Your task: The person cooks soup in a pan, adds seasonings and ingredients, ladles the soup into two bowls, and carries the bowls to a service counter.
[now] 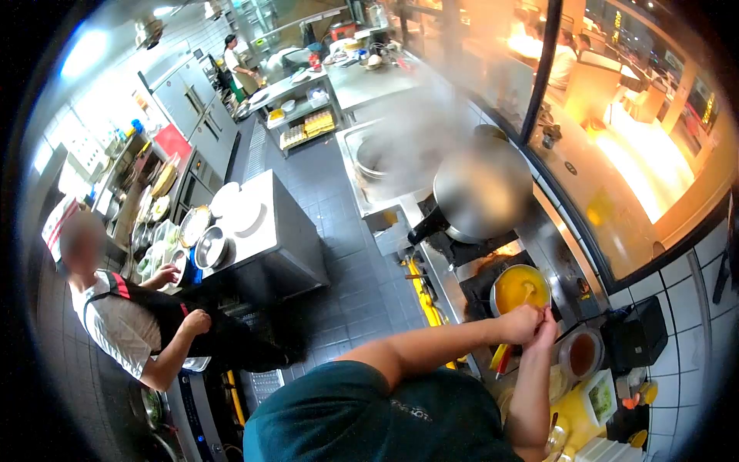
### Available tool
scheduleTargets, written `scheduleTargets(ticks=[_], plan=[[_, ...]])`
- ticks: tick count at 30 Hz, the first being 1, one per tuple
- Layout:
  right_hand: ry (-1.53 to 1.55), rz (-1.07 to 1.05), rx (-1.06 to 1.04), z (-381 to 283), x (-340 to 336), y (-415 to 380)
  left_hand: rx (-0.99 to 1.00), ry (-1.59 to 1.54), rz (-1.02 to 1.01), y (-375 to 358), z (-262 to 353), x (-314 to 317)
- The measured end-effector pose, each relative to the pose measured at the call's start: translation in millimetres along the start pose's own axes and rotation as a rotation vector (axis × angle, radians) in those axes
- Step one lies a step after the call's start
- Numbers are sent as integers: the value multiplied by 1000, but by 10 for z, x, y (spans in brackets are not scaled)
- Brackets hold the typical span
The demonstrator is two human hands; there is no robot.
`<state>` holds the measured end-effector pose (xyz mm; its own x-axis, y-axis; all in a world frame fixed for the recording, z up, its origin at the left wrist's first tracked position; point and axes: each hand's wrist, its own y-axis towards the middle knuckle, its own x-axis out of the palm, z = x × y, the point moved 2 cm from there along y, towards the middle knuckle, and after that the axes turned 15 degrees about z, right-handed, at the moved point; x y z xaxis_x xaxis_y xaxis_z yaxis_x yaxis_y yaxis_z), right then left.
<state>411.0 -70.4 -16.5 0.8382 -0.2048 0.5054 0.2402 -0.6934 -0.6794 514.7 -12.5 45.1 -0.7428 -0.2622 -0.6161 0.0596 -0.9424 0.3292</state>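
A round metal pan (pixel 494 286) with thick yellow liquid (pixel 514 290) sits on the stove. A pale stirring utensil (pixel 530 289) dips into the liquid, and its upper end runs into my closed left hand (pixel 520 324) at the near rim. My right hand (pixel 545 333) is closed right beside the left, its fingers by the rim; what it grips is hidden. Below my left forearm shows a red and yellow handle (pixel 502 359). To the right of my hands stands a container of reddish-brown sauce (pixel 582 353).
A large lidded pot (pixel 483 189) with a black handle stands farther along the stove, near steam and a lit burner (pixel 508 249). A co-worker (pixel 115 308) stands left by a counter (pixel 265 208) with bowls. A green-filled tub (pixel 600 399) sits lower right.
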Motion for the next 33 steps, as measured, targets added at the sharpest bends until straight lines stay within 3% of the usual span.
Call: scheduleTargets(ticks=[2, 5, 9, 13, 14, 15, 16, 17, 19, 24, 27, 31, 33], plan=[[-27, -3, -40, -27, -2, 89, 115, -134, 73, -7, -44, -50], [1, 106, -55, -11, 147, -17, -161, -277, 285, -39, 4, -158], [36, -63, -52, 116, 198, 0, -203, -141, 280, 31, -45, -259], [-75, -138, -259, 160, 288, 17, -135, 112, 148, 19, -30, -362], [-42, -202, -226, 158, 263, 11, -77, 47, 390, 19, -343, 6], [-28, -157, -252, 149, 296, -62, -26, -18, 374, 52, -349, -61], [-24, -61, -278, 149, 289, -101, -169, -191, 355, 50, -274, -162], [-49, -31, -278, 118, 329, -103, -147, -174, 377, 85, -278, -200], [-138, 75, -278, 92, 306, -144, -550, -396, 305, 134, -340, -157], [50, 7, -216, 92, 243, -95, -759, -772, 283, 145, -489, -82], [114, -110, -64, -86, 413, -349, -807, -838, 219, 162, -570, -98], [84, -226, -106, -124, 179, -101, -761, -909, 212, 156, -488, -184], [0, -161, -187, -127, 163, -118, -704, -891, 176, 159, -449, -193]])
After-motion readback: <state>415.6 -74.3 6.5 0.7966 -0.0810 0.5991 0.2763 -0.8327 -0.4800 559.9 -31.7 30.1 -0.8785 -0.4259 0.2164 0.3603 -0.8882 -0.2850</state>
